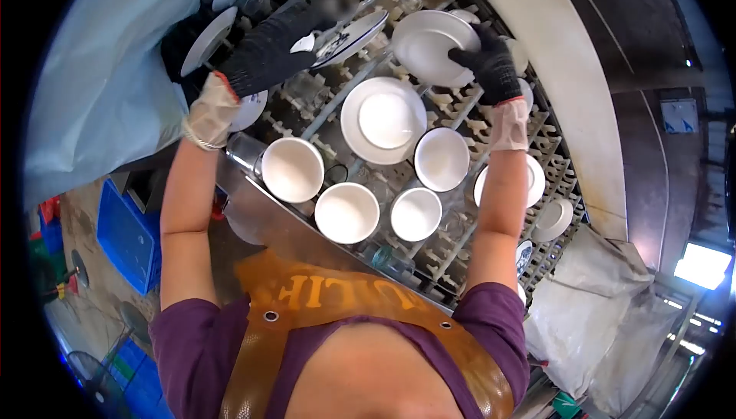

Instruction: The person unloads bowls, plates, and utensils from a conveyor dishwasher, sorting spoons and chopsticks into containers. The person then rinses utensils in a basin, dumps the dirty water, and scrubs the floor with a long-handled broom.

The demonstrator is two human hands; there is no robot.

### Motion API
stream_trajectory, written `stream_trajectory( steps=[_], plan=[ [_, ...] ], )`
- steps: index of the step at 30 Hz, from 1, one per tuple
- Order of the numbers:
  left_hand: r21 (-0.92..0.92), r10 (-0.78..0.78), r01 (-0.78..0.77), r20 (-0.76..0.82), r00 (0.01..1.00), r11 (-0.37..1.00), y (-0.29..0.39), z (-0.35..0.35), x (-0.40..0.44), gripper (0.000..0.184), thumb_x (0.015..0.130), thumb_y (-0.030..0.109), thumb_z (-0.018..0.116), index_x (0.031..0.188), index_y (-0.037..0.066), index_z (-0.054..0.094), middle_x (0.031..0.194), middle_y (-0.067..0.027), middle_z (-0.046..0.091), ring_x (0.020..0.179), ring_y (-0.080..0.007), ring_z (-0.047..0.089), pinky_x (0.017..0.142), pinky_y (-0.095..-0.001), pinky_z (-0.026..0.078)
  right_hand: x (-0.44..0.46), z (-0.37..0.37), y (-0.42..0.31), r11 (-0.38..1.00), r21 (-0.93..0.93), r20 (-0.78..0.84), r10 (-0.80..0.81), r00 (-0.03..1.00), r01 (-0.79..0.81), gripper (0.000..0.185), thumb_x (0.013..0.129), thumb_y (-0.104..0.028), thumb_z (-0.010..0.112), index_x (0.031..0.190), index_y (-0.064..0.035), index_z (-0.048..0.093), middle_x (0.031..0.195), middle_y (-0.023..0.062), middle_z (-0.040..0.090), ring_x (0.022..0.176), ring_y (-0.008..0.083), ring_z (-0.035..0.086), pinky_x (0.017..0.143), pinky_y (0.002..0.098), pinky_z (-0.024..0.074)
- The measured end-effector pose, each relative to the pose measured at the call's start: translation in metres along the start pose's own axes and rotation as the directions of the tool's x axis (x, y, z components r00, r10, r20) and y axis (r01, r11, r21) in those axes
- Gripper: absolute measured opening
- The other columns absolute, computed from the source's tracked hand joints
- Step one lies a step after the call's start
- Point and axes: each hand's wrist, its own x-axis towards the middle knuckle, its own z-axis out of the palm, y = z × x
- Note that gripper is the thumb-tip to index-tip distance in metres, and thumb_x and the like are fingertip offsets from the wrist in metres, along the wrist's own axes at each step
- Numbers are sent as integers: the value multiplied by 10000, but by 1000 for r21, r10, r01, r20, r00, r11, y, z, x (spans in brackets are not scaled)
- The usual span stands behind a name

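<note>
My left hand [268, 51], in a dark glove over a clear sleeve, grips a white plate with a dark pattern [354, 39] by its near side; the plate is tilted and the fingertips are blurred. My right hand [491, 65], gloved the same way, is closed on the rim of a white dish [429, 45], thumb over its edge. Both are above a pegged conveyor rack [475, 124]. Just below lies a round white dish [349, 120] with a raised foot, bottom up. Nearer me stand several white cups or bowls, including a large one [293, 170] and a smaller one [416, 214].
Several plates [208, 42] lean at the rack's left. Clear glasses [392, 259] lie among the pegs. More white dishes [553, 220] rest at the right. A metal edge [307, 223] runs before my apron. A blue crate [129, 235] stands on the floor at left.
</note>
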Motion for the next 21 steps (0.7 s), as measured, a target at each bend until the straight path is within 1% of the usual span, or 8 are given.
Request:
stream_trajectory(
  steps=[2, 4, 6, 12, 14, 16, 18, 21],
  plan=[
    [110, 51, -63, 103, 993, 992, -6, 4, -21, 592, 689, 134, 659, 1240, 78, 449, 1172, -193, 504, 1082, -297, 501, 932, -396, 381, -6, 3, -17, 978, 98, 119, -196, 973, 185, 488, 596, -151, 735, 1048, -38, 590, 940, 164, 626, 864, 287, 610, 783, 365, 483],
    [214, 104, -144, 190, 976, 966, -3, 11, -29, 595, 675, 180, 675, 1217, 60, 463, 1171, -201, 503, 1093, -309, 489, 945, -421, 367, -3, 9, -27, 874, -174, 209, -417, 885, 453, 448, 594, -110, 728, 1023, -68, 605, 900, 139, 626, 842, 307, 598, 773, 381, 475],
    [409, -184, 18, 373, 909, 912, 14, 19, -26, 877, 565, 228, 748, 1313, 40, 330, 1187, -196, 495, 1175, -319, 418, 962, -441, 320, -2, 12, -20, 842, -270, 219, -418, 882, 467, 415, 599, -107, 722, 999, -81, 614, 902, 134, 623, 839, 311, 593, 764, 387, 472],
    [754, -168, -63, 226, 959, 654, -11, 73, -33, 1008, 536, 292, 729, 1341, -42, 222, 1225, -192, 479, 1241, -312, 341, 1014, -479, 190, -25, 12, 31, 741, -669, -156, -220, 963, 61, 310, 706, -152, 635, 1013, -121, 606, 949, 148, 605, 906, 318, 579, 759, 382, 469],
    [729, -47, -76, 147, 988, 680, -9, 64, -36, 961, 560, 311, 716, 1326, -41, 254, 1166, -185, 515, 1191, -308, 397, 1007, -481, 194, -48, 17, 37, 851, -468, -245, 134, 960, -238, 365, 742, -239, 623, 1083, -119, 571, 1023, 157, 593, 931, 326, 574, 775, 393, 461],
    [699, 76, -114, 85, 993, 706, -9, 63, -41, 916, 584, 330, 703, 1311, -40, 287, 1107, -179, 550, 1140, -304, 452, 1000, -483, 198, -73, 42, -6, 863, -472, 122, 263, 957, -177, 494, 754, -350, 624, 1161, -91, 519, 1110, 170, 565, 1007, 327, 547, 834, 385, 442],
    [506, -9, 23, -30, 999, 862, -13, 61, -33, 843, 613, 348, 697, 1281, -11, 329, 938, -151, 581, 945, -305, 539, 894, -448, 320, -100, 65, -41, 914, -404, 309, 90, 947, 45, 609, 746, -433, 623, 1209, -64, 481, 1143, 186, 549, 1058, 326, 525, 875, 363, 426],
    [150, -190, 216, -172, 967, 965, 13, 40, -29, 695, 660, 315, 675, 1229, 35, 391, 824, -174, 600, 769, -339, 597, 734, -427, 455, -100, 79, -23, 988, -151, 287, 85, 954, -42, 687, 670, -348, 733, 1221, -37, 466, 1110, 165, 572, 998, 260, 567, 867, 336, 438]
  ],
)
